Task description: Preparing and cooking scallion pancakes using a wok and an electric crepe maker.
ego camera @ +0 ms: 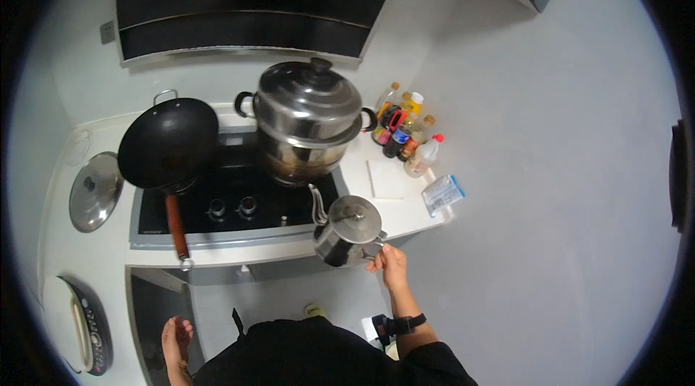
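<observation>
My right hand (389, 264) grips the side handle of a stainless steel kettle (355, 221) that has a lid and a long curved spout. The kettle is in the air before the front edge of the counter, its spout pointing toward the stove. Low on the left, my left hand (177, 338) holds nothing; its fingers are bent and a little apart. A tall steel steamer pot (307, 109) with a lid and black handles stands on the right of the black gas stove (233, 199). On the stove's left sits a black wok (168, 142) with a wooden handle (176, 228).
A steel lid (96, 192) lies on the counter left of the wok. An electric cooker (76, 326) occupies the left counter. Several bottles (407, 125), a white board (385, 180) and a plastic packet (442, 194) are right of the stove. A range hood (255, 11) overhangs the back.
</observation>
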A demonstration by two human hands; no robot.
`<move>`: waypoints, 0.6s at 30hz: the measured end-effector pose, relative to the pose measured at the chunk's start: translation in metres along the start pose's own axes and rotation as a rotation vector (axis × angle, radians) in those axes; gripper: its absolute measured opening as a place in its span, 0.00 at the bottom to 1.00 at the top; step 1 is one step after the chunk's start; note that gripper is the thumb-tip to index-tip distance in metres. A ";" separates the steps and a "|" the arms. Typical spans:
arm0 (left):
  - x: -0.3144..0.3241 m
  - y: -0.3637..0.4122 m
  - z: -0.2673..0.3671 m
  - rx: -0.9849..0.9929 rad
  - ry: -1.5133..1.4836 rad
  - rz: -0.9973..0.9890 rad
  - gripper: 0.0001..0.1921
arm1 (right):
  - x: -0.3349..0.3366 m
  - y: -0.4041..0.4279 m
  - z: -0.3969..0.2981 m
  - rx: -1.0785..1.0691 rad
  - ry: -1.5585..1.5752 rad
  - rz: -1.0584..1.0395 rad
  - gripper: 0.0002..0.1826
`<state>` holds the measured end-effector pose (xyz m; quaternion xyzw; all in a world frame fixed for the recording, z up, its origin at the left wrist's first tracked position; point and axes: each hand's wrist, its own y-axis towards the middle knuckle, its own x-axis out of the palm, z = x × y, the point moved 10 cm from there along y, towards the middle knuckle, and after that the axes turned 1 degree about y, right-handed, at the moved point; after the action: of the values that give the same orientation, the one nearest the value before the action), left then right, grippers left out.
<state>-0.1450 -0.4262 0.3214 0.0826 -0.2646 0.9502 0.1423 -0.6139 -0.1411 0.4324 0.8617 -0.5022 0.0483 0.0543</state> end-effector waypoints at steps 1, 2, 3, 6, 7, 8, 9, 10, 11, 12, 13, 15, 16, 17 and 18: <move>0.017 0.000 -0.005 0.001 -0.003 -0.001 0.16 | -0.024 0.007 -0.004 -0.018 -0.055 0.030 0.23; 0.035 0.000 -0.011 0.004 -0.007 -0.017 0.16 | -0.046 0.017 -0.004 -0.032 -0.063 0.030 0.23; 0.051 -0.002 -0.015 0.006 -0.008 -0.034 0.16 | -0.062 0.026 -0.004 -0.031 -0.062 0.026 0.23; 0.103 -0.007 -0.041 -0.048 0.010 -0.061 0.16 | -0.114 0.059 0.000 -0.039 -0.074 0.148 0.21; 0.120 -0.011 -0.046 -0.073 0.054 -0.057 0.16 | -0.123 0.073 0.007 -0.033 -0.074 0.133 0.21; 0.130 -0.013 -0.049 -0.074 0.048 -0.039 0.16 | -0.136 0.087 0.013 -0.057 -0.073 0.162 0.21; 0.142 -0.018 -0.054 -0.071 0.086 -0.044 0.16 | -0.148 0.100 0.015 -0.076 -0.075 0.188 0.21; 0.152 -0.024 -0.058 -0.069 0.124 -0.046 0.16 | -0.154 0.117 0.020 -0.062 -0.079 0.166 0.21; 0.159 -0.029 -0.060 -0.076 0.116 -0.021 0.16 | -0.163 0.134 0.020 -0.101 -0.127 0.205 0.23; 0.166 -0.034 -0.060 -0.070 0.129 -0.011 0.16 | -0.169 0.148 0.020 -0.138 -0.174 0.243 0.25; 0.170 -0.040 -0.061 -0.063 0.142 -0.002 0.16 | -0.169 0.160 0.024 -0.123 -0.174 0.220 0.25; 0.169 -0.050 -0.068 -0.067 0.137 0.033 0.16 | -0.181 0.180 0.040 -0.033 -0.144 0.302 0.26; 0.167 -0.053 -0.070 -0.076 0.142 0.059 0.16 | -0.179 0.189 0.041 -0.063 -0.132 0.270 0.26; 0.167 -0.055 -0.069 -0.085 0.149 0.081 0.16 | -0.179 0.197 0.045 -0.059 -0.125 0.261 0.26; 0.173 -0.058 -0.066 -0.080 0.149 0.089 0.16 | -0.180 0.204 0.049 -0.047 -0.074 0.277 0.26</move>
<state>-0.2954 -0.3044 0.3336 -0.0061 -0.2945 0.9478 0.1222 -0.8785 -0.0930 0.3687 0.7839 -0.6188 0.0116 0.0488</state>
